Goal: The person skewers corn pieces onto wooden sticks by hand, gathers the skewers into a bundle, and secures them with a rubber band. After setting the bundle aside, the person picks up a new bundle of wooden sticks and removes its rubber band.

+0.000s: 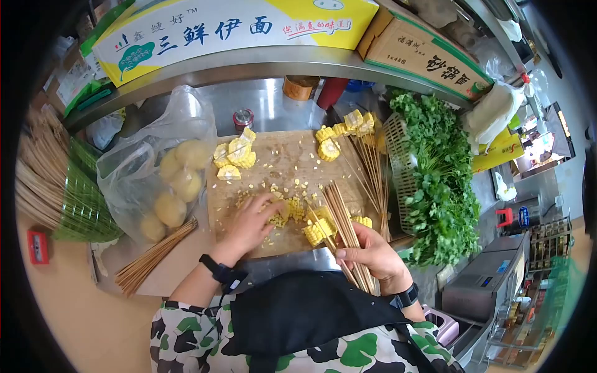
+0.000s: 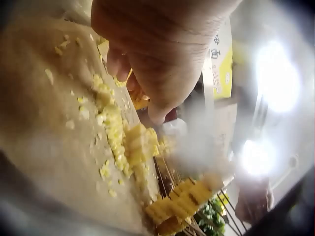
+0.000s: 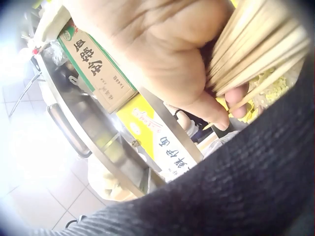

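Note:
My right hand (image 1: pixel 373 252) grips a bundle of bamboo skewers (image 1: pixel 342 214) at the front of the wooden chopping board (image 1: pixel 292 152). Between its thumb and a finger it pinches a single skewer (image 3: pixel 256 93), set apart from the bundle. In the head view this skewer crosses a corn piece (image 1: pixel 315 232) near the board's front edge. My left hand (image 1: pixel 249 222) is low over the board, fingers bent, their tips right at a corn piece (image 1: pixel 282 211). I cannot tell whether they grip it. Loose kernels (image 2: pixel 110 123) lie scattered beside the left hand.
Cut corn (image 1: pixel 239 152) sits at the board's back left; skewered corn (image 1: pixel 354 121) lies back right. A bag of potatoes (image 1: pixel 180 177) and a skewer bundle (image 1: pixel 155 255) are left. A basket (image 1: pixel 401 161) of leafy greens (image 1: pixel 438 180) stands right. A steel shelf (image 1: pixel 249 59) overhangs the back.

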Tool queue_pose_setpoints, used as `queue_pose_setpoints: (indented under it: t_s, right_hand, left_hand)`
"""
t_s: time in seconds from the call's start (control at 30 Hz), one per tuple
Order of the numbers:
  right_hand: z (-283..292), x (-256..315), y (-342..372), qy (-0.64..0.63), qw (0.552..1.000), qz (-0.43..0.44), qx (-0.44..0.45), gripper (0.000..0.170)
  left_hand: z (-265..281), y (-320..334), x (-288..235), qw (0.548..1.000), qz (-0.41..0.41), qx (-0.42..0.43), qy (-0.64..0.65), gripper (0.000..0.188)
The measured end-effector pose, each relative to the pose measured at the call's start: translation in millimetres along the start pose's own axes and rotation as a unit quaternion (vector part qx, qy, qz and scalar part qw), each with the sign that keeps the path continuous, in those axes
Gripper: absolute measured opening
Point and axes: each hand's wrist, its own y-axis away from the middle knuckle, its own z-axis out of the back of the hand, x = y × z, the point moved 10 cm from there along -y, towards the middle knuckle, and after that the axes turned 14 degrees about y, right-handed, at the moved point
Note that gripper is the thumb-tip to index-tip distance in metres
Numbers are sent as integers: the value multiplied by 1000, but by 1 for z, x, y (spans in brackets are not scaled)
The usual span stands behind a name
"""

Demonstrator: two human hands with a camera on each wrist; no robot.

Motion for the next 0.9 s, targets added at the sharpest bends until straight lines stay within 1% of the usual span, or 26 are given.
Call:
queue_pose_setpoints:
  t_s: [0.07,0.17,0.27,0.3,0.37,0.4,0.43,0.47,0.57,0.6,0.7,0.83,0.9]
  right_hand:
    - [-1,-1,-2,-6,1000,2,4,28]
    - [4,-3,1,-2,1000,-1,5,29]
    - [2,4,4,-4,1000,2,-12,28]
    - [2,2,3,10,1000,4,8,31]
    - [3,-1,1,33,999,0,5,34]
    - [4,-1,1,27,1000,6,0,32]
    - [3,-1,0,21,1000,10,-1,31]
    - [1,-1,-1,15,1000,14,0,30]
    - [-2,1,-1,13,1000,13,10,30]
    - [-2,1,0,21,1000,0,-4,31]
    - [-4,6,3,27,999,-12,-17,31]
    - [-6,2,2,37,999,10,-2,32]
    - [-6,3,4,49,999,7,-5,33]
  left_hand:
    - [-13,-15,-8,999,-48,11,-22,51]
    - [-34,-35,7,997,-48,52,-18,47]
    - [-30,-40,13,998,-10,58,-35,41]
    - [-22,-42,13,999,17,37,21,40]
    - [-9,-35,21,988,85,-2,129,39]
    - [-12,-30,37,949,151,-13,275,39]
    - [-18,-21,51,884,217,-26,413,39]
    - [-25,-12,59,794,279,-41,538,39]
    - [-12,0,47,646,261,-111,709,38]
    - [-6,-2,39,634,236,-114,728,39]
    - [-5,-3,20,532,226,-93,811,41]
    - [-15,-4,13,499,239,-67,830,40]
    - [-20,-6,2,461,238,-44,854,40]
